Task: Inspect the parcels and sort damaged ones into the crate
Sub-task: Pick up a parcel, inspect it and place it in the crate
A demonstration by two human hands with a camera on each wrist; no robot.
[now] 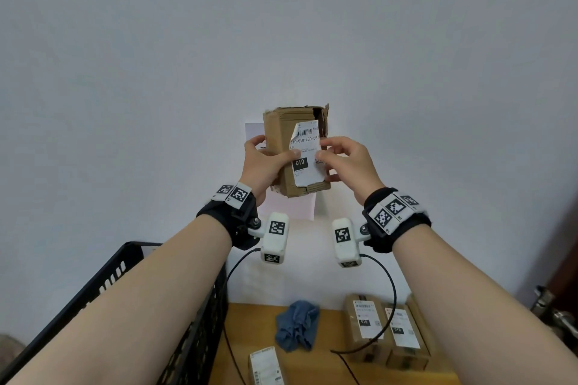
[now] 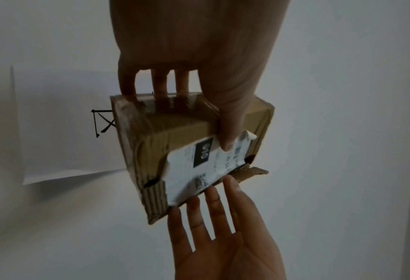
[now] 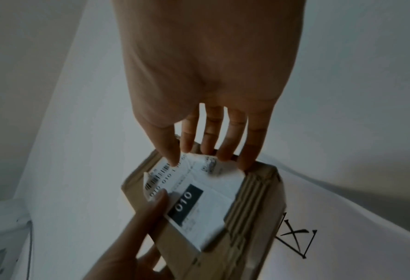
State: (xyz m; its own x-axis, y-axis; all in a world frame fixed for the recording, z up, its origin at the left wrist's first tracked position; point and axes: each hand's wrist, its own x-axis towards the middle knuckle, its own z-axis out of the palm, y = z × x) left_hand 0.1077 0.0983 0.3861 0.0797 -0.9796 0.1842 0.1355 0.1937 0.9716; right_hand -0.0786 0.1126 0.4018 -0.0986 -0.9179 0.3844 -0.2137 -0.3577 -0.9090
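I hold a brown cardboard parcel upright at chest height before the wall. Its top right corner is torn open, its lower end is crushed into ridges, and its white label peels away at the upper left. My left hand grips the left side, thumb on the label and fingers behind. My right hand pinches the right edge, thumb on the label. In the left wrist view a torn flap sticks out beside my right hand's fingers. The black crate stands at the lower left.
On the wooden table below lie two labelled parcels, a third parcel near the front and a crumpled blue cloth. A paper sheet with a black mark hangs on the wall behind the parcel. A metal door handle is at the right.
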